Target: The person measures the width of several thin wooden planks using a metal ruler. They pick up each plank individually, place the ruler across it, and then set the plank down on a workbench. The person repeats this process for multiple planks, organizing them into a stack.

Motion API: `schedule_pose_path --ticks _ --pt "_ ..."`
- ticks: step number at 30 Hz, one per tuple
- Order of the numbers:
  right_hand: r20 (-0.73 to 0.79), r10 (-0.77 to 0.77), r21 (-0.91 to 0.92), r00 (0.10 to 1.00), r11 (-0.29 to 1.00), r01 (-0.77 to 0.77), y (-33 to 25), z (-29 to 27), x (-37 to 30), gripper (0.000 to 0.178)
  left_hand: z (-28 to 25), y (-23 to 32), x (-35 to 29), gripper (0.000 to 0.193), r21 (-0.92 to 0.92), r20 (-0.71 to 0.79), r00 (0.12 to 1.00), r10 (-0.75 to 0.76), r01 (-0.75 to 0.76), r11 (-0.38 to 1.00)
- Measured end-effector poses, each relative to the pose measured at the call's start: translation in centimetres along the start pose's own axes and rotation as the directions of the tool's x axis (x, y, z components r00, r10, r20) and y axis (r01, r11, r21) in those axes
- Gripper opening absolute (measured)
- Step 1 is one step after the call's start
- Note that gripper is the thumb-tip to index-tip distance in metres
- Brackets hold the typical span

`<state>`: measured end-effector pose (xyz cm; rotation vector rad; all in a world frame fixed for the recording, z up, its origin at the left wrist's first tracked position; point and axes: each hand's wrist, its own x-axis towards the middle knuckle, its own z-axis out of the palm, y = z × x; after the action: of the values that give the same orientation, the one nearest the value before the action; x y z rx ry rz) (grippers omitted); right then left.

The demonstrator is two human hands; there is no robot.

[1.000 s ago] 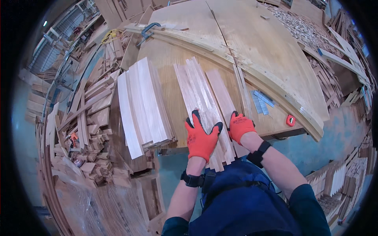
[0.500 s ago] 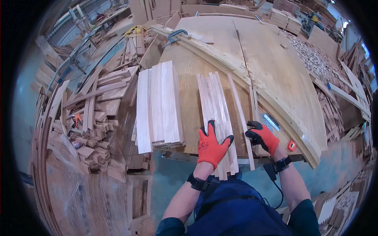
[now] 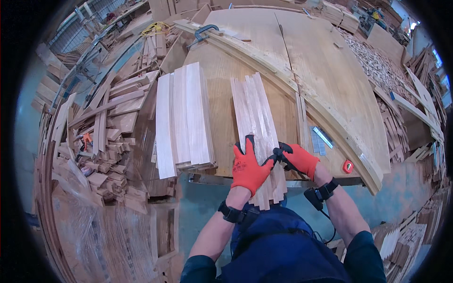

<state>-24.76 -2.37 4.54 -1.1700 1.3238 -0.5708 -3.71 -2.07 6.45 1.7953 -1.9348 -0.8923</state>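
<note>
- Both hands wear orange gloves with black fingertips and rest on a bundle of thin wood strips [image 3: 257,118] at the near edge of a plywood workbench [image 3: 226,80]
- Left hand [image 3: 248,166] lies flat with fingers spread on the near end of the strips, pressing rather than gripping
- Right hand [image 3: 298,159] sits at the right edge of the same strips, fingers curled against their side and touching the left hand's thumb
- Strips run away from the person, their near ends overhanging the bench edge
- Stack of wider pale boards [image 3: 181,120] lies just left of the strips, apart from them
- Curved laminated wood rail [image 3: 302,89] sweeps across the bench beyond the strips, with a clamp [image 3: 204,34] at its far end
- Small red tape measure [image 3: 348,166] lies right of the right hand
- Heap of offcuts [image 3: 101,141] lies on the floor to the left
</note>
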Motion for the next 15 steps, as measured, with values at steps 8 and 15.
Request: schedule_pose_path --ticks 8,15 --pt "-0.021 0.004 0.146 1.0 0.989 -0.001 0.5 2.6 0.9 0.062 3.0 -6.0 3.2 0.083 -0.748 -0.066 0.998 0.003 -0.052 0.662" --pt "-0.072 -0.164 0.069 0.984 0.983 0.169 1.8 5.2 -1.5 0.062 3.7 -6.5 -0.8 0.068 -0.859 0.077 0.997 -0.029 0.081 0.505"
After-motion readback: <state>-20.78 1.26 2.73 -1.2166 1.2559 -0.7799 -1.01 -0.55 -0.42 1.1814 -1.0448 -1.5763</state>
